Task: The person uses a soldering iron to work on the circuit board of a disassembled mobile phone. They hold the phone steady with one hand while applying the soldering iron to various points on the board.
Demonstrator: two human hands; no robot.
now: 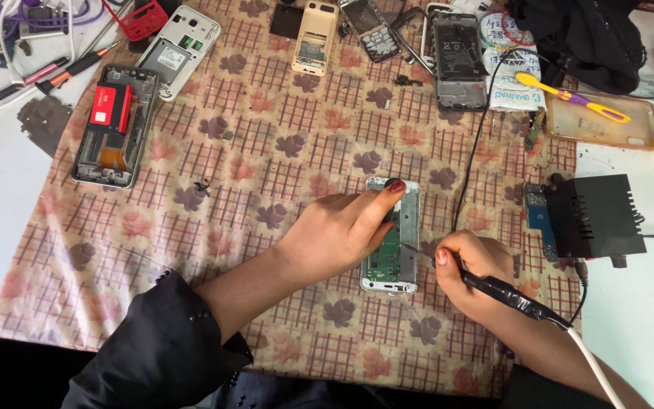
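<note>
From the head camera, my left hand (342, 227) lies flat over the opened phone (393, 236), fingers together and pressing it down onto the patterned cloth (266, 151), thumb tip up by its top edge. The phone sits under and just right of that hand, its back off and the green circuit board (384, 257) bare. My right hand (472, 261) is closed in a pen grip round the soldering iron (509, 291) — the fine tip reaches left onto the board, just beside my left fingers. The iron's white cord runs off past my right wrist.

As I judge it, the work is midway: the case is open and the board exposed, the tip is on the board, and nothing is closed up again yet. I cannot tell which joint the tip meets.

Beyond my right hand stands the black power unit (596, 216); far above my left hand lie other stripped phones (115, 125) — well apart from the one I hold.
</note>
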